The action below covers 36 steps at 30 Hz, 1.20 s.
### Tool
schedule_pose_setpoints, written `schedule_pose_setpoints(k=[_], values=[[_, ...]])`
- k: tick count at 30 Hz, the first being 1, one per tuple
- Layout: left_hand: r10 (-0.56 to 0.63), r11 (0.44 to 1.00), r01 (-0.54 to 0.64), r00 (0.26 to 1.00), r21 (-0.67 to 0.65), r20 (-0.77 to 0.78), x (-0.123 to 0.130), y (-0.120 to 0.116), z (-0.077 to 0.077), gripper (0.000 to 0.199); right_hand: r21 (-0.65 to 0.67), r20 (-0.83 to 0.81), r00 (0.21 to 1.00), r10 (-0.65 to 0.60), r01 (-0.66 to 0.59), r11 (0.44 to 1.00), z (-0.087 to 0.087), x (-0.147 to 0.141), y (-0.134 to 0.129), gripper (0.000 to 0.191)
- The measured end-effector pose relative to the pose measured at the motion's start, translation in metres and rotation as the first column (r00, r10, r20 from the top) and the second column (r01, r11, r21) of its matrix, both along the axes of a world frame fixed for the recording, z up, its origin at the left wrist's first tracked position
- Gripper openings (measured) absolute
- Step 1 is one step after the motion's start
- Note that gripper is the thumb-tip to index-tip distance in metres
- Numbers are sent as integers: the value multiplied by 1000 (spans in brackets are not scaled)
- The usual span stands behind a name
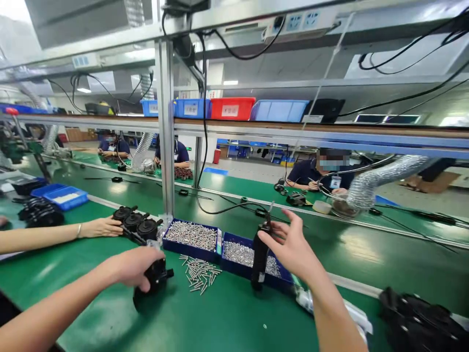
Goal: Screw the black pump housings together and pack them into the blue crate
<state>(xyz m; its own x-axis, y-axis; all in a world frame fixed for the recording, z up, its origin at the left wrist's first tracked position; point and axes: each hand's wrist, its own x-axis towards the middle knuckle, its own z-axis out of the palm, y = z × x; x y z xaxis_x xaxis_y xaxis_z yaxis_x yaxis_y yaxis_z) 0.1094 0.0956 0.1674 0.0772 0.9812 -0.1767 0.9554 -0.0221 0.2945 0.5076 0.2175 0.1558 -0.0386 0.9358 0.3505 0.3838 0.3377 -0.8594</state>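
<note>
My left hand (141,266) is closed over a black plastic part (159,274) resting on the green bench, its fingers hiding much of it. On the right, my right hand (287,239) has its thumb and some fingers around the upper end of a black electric screwdriver (259,261), with the index finger raised. The tool stands upright, its thin shaft pointing up, before a blue bin of small metal pieces (238,253). Beside that is a blue bin of screws (192,235). Loose screws (200,274) lie in a heap between my hands.
A co-worker's hand (100,227) touches several round black parts (137,222) at the left. A dark bundle (417,322) sits at the lower right. An aluminium post (167,127) and a shelf rise ahead. Another person (318,171) sits across, near a flexible duct (384,183).
</note>
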Motion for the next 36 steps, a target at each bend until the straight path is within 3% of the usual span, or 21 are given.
schedule_pose_setpoints(k=[2, 4, 7, 9, 12, 14, 17, 19, 21, 23, 26, 28, 30, 32, 36], values=[[22, 999, -23, 1000, -49, -20, -6, -15, -14, 68, -31, 42, 998, 49, -48, 998, -1, -1, 0, 97], [60, 993, -65, 997, -102, -48, 12, -31, -23, 61, -71, 86, 989, 123, -117, 991, -1, -3, 0, 82], [-16, 984, 7, 999, -179, -47, 74, -45, -29, 64, -102, 143, 975, 171, -158, 982, -5, -8, 1, 58], [-155, 963, 139, 987, -231, -52, 123, -44, -32, 73, -128, 152, 970, 192, -174, 976, -8, -12, 2, 54], [-318, 930, 307, 948, -200, -22, 185, -29, -33, 75, -188, 158, 957, 245, -215, 958, -13, -15, 0, 45], [-398, 902, 393, 917, -178, 11, 207, -12, -29, 75, -204, 186, 952, 244, -205, 957, -13, -14, -3, 39], [-527, 819, 546, 837, -175, 144, 210, 21, -27, 61, -158, 218, 961, 169, -136, 978, -4, -8, -12, 39], [-563, 789, 601, 791, -126, 240, 204, 43, -36, 52, -61, 188, 981, 48, -37, 997, 5, -4, -19, 40], [-567, 806, 592, 777, -10, 274, 202, 60, -58, 33, 53, 79, 994, -71, 67, 996, 16, -1, -28, 43], [-583, 808, 581, 764, 101, 276, 206, 71, -88, 20, 135, -82, 990, -113, 123, 983, 26, 0, -36, 44], [-679, 727, 673, 673, 139, 292, 218, 74, -131, 16, 235, -323, 943, -87, 168, 957, 37, 0, -48, 43], [-724, 681, 718, 629, 146, 282, 226, 73, -146, 10, 292, -424, 905, -47, 186, 938, 41, -1, -55, 38], [-744, 661, 736, 619, 143, 254, 232, 70, -150, 17, 330, -470, 883, 4, 171, 928, 44, -2, -61, 33], [-725, 685, 719, 656, 122, 210, 233, 68, -146, 21, 352, -487, 872, 44, 150, 924, 45, -3, -66, 29], [-569, 819, 568, 788, 79, 234, 222, 67, -135, 18, 383, -492, 867, 80, 133, 914, 44, -7, -74, 23]])
